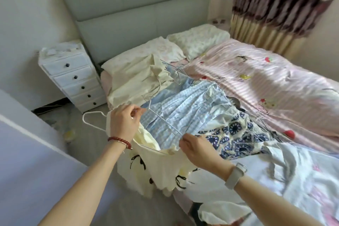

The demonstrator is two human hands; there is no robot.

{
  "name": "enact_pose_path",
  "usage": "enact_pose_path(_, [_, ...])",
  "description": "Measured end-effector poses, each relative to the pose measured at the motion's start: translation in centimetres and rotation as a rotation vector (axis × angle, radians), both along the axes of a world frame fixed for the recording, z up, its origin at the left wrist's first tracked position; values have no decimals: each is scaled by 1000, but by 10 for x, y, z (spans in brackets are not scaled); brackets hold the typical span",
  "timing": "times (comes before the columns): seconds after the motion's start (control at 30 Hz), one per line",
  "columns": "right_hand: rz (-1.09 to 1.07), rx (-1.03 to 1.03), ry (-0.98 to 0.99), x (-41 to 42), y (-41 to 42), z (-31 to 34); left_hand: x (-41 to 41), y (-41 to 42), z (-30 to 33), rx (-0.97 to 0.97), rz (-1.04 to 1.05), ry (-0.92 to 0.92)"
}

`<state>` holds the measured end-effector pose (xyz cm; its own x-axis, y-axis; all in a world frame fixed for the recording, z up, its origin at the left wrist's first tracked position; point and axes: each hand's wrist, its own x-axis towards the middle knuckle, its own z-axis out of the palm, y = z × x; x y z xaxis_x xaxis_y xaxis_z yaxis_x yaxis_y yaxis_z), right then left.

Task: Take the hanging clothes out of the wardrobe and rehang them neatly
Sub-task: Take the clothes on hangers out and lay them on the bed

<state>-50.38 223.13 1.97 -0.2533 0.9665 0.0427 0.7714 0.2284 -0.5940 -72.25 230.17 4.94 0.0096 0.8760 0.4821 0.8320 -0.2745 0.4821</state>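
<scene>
Bed: a wide bed with a pink striped cartoon quilt (266, 86) lies beyond and to the right of both hands.
Clothes pile: a blue-and-white checked garment (192, 108) and a navy-and-white patterned garment (236, 134) lie on the bed just past the hands.
Task garment: a cream top with black bows (161, 169) hangs below both hands, over the bed's near edge.
Hanger: a thin white wire hanger (91, 121) runs between the hands, its hook left of the left hand.
Left hand (122, 124): grip closed, pinching the cream top's edge at the hanger.
Right hand (194, 149): grip pinched on the hanger's end and the top's edge.
</scene>
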Motion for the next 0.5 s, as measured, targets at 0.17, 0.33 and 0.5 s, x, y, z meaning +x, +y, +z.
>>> enact_pose_path(0.17, [-128,51,148,-27,26,5,0,45,9,106,36,-11])
enact_pose_path(0.33, [-155,102,260,-61,65,21,-34,67,24,254,123,-67])
enact_pose_path(0.5, [-101,95,319,-108,98,30,-85,85,29,293,208,-86])
